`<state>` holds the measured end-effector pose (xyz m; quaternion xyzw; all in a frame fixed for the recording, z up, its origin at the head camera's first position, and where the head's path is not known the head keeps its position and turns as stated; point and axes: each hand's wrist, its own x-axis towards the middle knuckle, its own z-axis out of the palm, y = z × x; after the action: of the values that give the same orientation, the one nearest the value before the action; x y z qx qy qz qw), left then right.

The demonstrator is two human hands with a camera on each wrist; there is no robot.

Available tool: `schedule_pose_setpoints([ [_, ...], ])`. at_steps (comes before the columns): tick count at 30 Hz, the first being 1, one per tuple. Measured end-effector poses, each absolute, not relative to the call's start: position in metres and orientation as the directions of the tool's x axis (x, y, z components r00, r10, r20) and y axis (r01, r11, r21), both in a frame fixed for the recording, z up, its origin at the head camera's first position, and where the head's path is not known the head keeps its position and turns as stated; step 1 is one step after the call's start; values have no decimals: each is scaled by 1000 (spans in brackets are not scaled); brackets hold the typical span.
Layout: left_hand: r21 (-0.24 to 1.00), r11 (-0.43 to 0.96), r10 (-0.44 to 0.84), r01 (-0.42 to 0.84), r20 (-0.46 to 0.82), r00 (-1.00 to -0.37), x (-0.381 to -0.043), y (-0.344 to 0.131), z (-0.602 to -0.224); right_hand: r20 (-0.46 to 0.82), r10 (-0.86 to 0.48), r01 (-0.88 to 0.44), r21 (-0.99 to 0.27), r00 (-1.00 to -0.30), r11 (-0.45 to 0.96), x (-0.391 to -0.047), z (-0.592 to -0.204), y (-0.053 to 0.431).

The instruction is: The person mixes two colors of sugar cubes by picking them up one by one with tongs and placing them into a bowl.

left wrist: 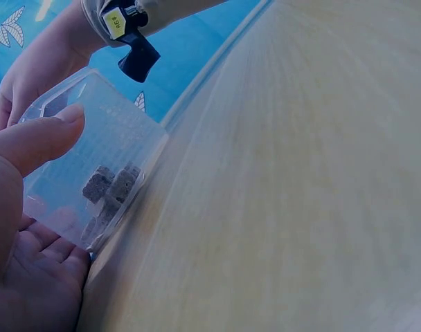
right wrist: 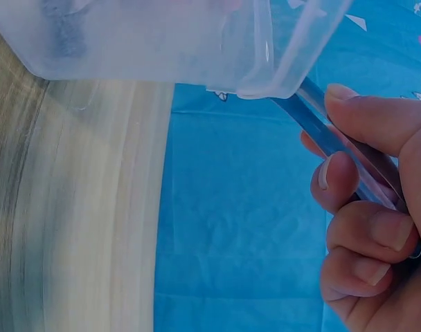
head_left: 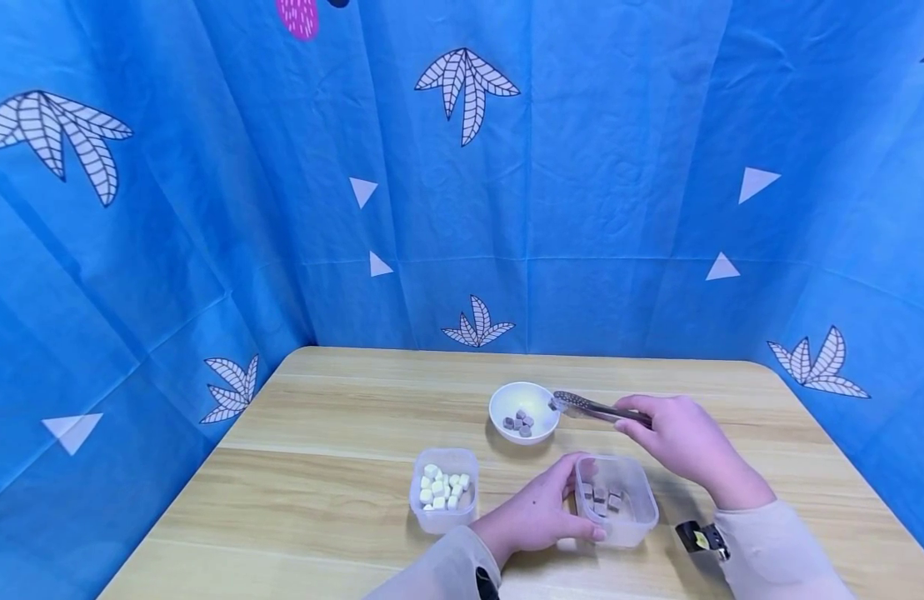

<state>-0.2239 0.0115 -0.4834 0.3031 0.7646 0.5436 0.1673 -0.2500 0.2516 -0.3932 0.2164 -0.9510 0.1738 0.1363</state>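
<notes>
My right hand (head_left: 681, 437) grips a pair of slim, shiny, dark tongs (head_left: 606, 409) by the arms. Their tips reach the rim of the round white bowl (head_left: 535, 399), apparently with a small grey-brown cube (head_left: 554, 405) there. My left hand (head_left: 538, 510) has thumb and fingers around the square translucent plastic tub (head_left: 622, 535), in which rough grey-brown cubes (head_left: 614, 502) lie; more sit in the bowl. I judge them light, firm and perhaps crumbly, best pinched gently across opposite flat faces. The tub's thin walls probably flex, so opposite sides suit a light hold. Leftward stands another translucent tub (head_left: 441, 524) of white cubes (head_left: 437, 490).
</notes>
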Motion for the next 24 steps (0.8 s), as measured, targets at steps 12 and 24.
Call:
schedule_pose_setpoints([
  [12,933,233,636,275,68,-769,-223,12,-485,329,-374,-468,-283,-867,837,-249,-393,254],
  [24,938,239,631,251,46,-775,-223,13,-483,283,-413,-494,-345,-865,798,-243,-375,277],
])
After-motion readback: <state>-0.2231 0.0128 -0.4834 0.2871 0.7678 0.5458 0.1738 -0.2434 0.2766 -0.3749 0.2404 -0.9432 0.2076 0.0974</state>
